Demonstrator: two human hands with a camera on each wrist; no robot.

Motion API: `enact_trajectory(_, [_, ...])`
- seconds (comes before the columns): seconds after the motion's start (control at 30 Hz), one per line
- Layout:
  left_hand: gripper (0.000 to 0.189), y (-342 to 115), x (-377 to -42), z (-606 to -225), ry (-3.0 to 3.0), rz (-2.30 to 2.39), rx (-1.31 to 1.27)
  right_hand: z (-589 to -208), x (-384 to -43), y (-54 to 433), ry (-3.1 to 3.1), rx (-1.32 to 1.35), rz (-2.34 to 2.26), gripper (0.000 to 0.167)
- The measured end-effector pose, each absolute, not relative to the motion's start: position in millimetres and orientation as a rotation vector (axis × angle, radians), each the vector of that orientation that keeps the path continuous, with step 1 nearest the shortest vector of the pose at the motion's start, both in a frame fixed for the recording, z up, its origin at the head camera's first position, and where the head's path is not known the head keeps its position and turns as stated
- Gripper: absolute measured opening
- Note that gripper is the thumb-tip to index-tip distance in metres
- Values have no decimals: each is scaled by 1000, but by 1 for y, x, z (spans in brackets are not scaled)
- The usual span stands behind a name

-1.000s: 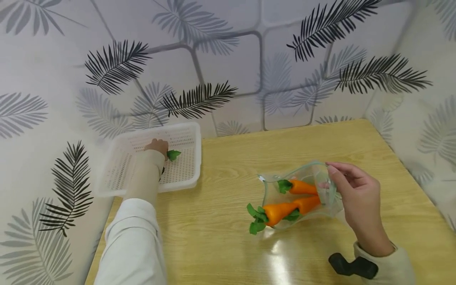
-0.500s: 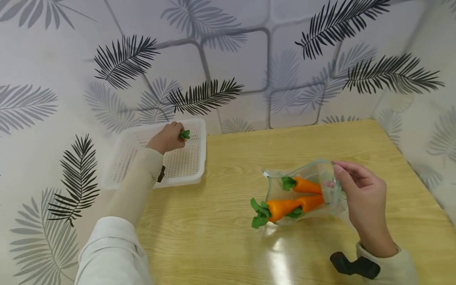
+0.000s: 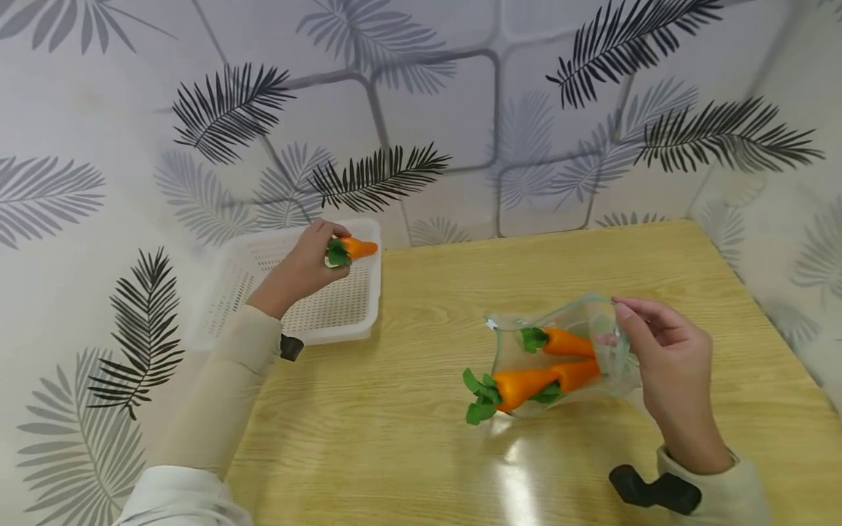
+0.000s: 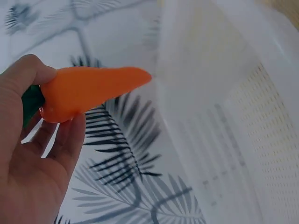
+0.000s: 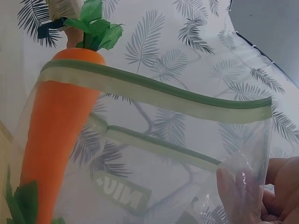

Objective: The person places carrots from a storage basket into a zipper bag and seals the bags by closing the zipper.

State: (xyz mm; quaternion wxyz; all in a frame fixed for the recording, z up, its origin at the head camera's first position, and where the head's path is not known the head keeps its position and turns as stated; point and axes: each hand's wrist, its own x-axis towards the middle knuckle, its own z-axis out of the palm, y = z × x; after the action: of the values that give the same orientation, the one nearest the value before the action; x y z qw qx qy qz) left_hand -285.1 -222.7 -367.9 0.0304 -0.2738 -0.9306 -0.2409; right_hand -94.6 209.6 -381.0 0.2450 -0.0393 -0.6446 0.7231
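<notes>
Above the white basket (image 3: 373, 292), my left hand (image 3: 299, 270) pinches an orange carrot (image 3: 359, 248) by its thick end, close to the green leaves. In the left wrist view the carrot (image 4: 93, 88) lies between thumb and fingers, its tip toward the basket wall (image 4: 196, 116). My right hand (image 3: 674, 365) pinches the edge of a clear zip bag (image 3: 615, 343) and holds its mouth open to the left. Several carrots (image 3: 522, 387) are in the bag; one sticks its leaves (image 3: 482, 397) out past the green zip strip (image 5: 163, 91).
A wooden table (image 3: 408, 409) carries the basket at the back left and the bag at the right. Behind it stands a wall with a leaf pattern (image 3: 434, 109). A dark wrist strap (image 3: 654, 489) sits on the right sleeve.
My left hand has risen from inside the basket with a carrot, which has turned so its orange body shows. My right hand and the bag have stayed nearly still.
</notes>
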Motion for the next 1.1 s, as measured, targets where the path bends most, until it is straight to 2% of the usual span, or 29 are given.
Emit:
enact_trajectory(0.43, [45,-194,-224,-338,-2570,-1290,-1033,-382,-96,206,-1699,-54,2024,21])
enact_trajectory(0.73, [40,-170,-175,-299,-2424,-1584,-1221,-382,-97,206,-1738,-73,1993,21])
enact_trajectory(1.1, [45,-156,-159,-306,-2321,-1644,-1482,-381,-97,204,-1736,-71,2034,22])
